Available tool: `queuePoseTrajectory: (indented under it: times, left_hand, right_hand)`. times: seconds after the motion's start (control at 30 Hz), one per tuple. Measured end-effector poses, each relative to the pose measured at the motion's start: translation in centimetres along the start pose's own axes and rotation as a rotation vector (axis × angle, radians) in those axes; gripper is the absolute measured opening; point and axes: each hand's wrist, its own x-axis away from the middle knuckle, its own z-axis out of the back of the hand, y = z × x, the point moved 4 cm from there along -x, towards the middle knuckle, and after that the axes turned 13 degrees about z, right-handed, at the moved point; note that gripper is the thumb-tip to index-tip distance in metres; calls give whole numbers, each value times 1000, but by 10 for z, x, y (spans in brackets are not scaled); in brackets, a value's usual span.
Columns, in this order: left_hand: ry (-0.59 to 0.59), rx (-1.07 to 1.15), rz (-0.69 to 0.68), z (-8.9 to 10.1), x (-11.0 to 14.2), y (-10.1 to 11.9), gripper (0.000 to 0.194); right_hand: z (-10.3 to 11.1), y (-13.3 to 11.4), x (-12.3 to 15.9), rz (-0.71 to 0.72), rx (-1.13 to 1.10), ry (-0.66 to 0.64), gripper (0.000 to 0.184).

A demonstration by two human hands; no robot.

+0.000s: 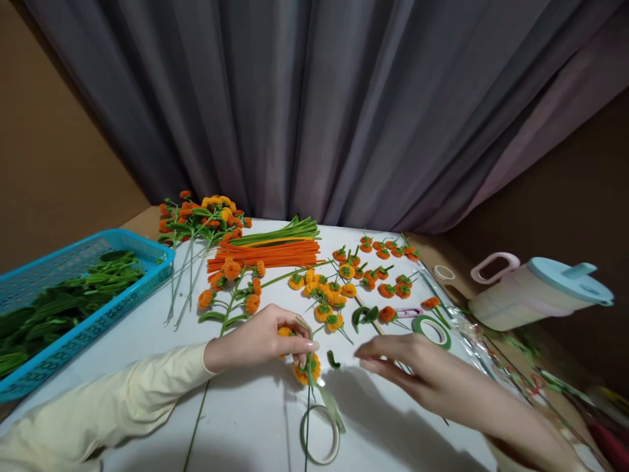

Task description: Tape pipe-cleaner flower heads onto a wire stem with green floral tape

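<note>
Gray curtain point(265, 98) hangs in folds behind a white tabletop point(246, 419), with brown panels at either side. Near the table's front edge, the bare left hand point(275, 337), in a pale yellow sleeve point(142, 393), has thumb and fingers pinched on a fuzzy yellow-orange flower with a dark thin stem point(305, 372); its head sits just under the fingertips. A pale green strip of tape point(330, 405) trails down from there beside a pale ring-shaped tape roll point(337, 439). Apart from it, the bare right hand point(410, 364) hovers to the right, fingers together; whether anything is between its fingertips, I cannot tell. Between the hands lies a small dark-green curled leaf point(333, 359). Farther back are loose yellow-orange fuzzy blooms point(324, 295), a bundle of orange chenille stems point(275, 255) and a green-edged tape roll point(417, 326). At left stands a blue perforated plastic basket point(93, 316) of green leaves point(54, 314); at right, a translucent cup with a light-blue lid point(515, 301).
</note>
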Motion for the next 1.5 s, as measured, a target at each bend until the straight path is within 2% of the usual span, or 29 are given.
queuePoseTrajectory:
  times: [0.1,0.2,0.3,0.4,0.47,0.6,0.7,0.83,0.9,0.97,1.03,1.13,1.17,1.23,1.37,1.43,1.5]
  left_hand:
    - [4,14,-3,0,-2,-3,24]
    - [-5,17,-2,1,-3,-6,25]
    - [8,-15,14,3,-4,-7,23]
    - [20,-46,17,1,-4,-6,19]
    - [-3,-34,17,-1,-3,-5,18]
    - [-17,-12,-2,-2,-1,-3,17]
    - [5,-39,-9,0,0,-2,17]
    - [-9,-57,-2,0,1,0,18]
    - [-11,-66,12,0,1,0,18]
    - [-6,-72,32,1,1,-1,19]
    - [5,-73,47,2,1,-3,21]
    - [15,-85,16,3,-1,-5,21]
    - [11,-84,4,3,-1,-5,22]
    - [-4,-65,7,2,-1,-6,21]
    - [-21,-11,47,0,0,-8,23]
    - [-37,7,50,-1,0,-8,24]
    - [-48,14,57,-2,1,-9,26]
  right_hand:
    - [-29,-5,-8,-47,-357,-145,23]
    - [-61,10,-10,-61,-704,-138,36]
    - [-82,18,-11,-100,-979,-83,35]
    - [-89,21,-16,-192,-1157,41,33]
    - [-92,23,-19,-255,-1221,70,39]
    - [-100,26,-26,-282,-1314,-108,57]
    - [-102,29,-29,-250,-1389,-119,57]
    - [-104,29,-27,-202,-1393,-82,51]
    - [-100,30,-25,-190,-1313,23,46]
    - [-90,30,-21,-183,-1177,176,44]
    - [-77,26,-15,-194,-972,267,44]
    - [-63,12,-3,-247,-589,265,37]
    - [-62,6,-1,-252,-522,251,33]
    - [-68,-4,2,-238,-576,203,34]
    - [-88,-7,-4,-275,-874,171,34]
    - [-89,-5,-10,-314,-892,206,32]
    - [-82,-7,-13,-344,-798,278,29]
